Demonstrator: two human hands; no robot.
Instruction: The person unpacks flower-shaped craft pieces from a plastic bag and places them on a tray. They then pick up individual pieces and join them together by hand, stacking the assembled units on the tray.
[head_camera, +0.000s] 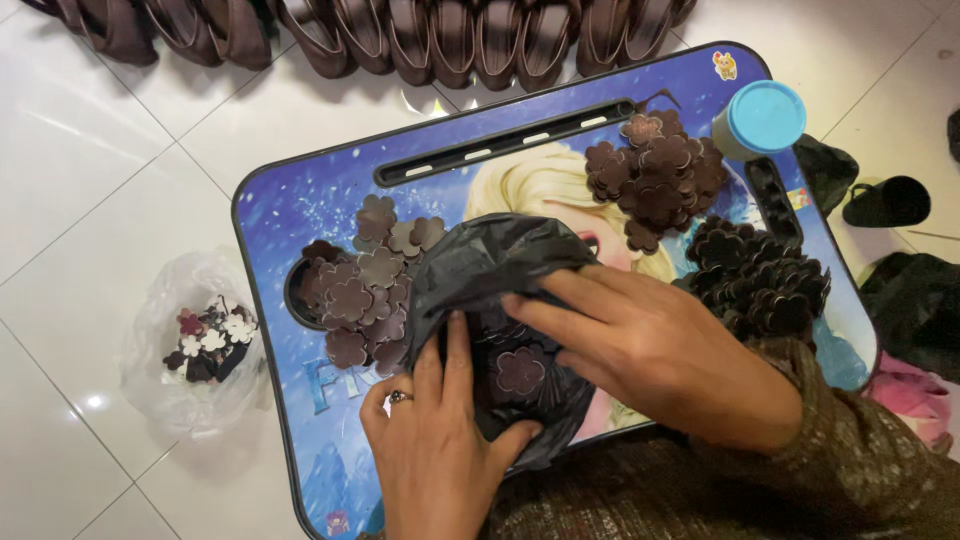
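With my left hand (435, 440) pinning the black plastic bag (490, 270) on the tabletop (280, 215) and my right hand (640, 345) flat across it, fingers spread and gripping nothing, I'm flattening it over a brown flower cutout (520, 372); next I judge I'd pull its mouth open.

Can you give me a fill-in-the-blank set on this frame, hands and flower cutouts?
1. Both hands, left hand and right hand, rest on a crumpled ____ plastic bag.
2. The ring is worn on the ____ hand.
3. The blue-lidded round container stands at the blue lap table's far ____ corner.
4. The clear plastic bag of mixed cutouts lies on the ____ tiled floor.

Missing words: black; left; right; white
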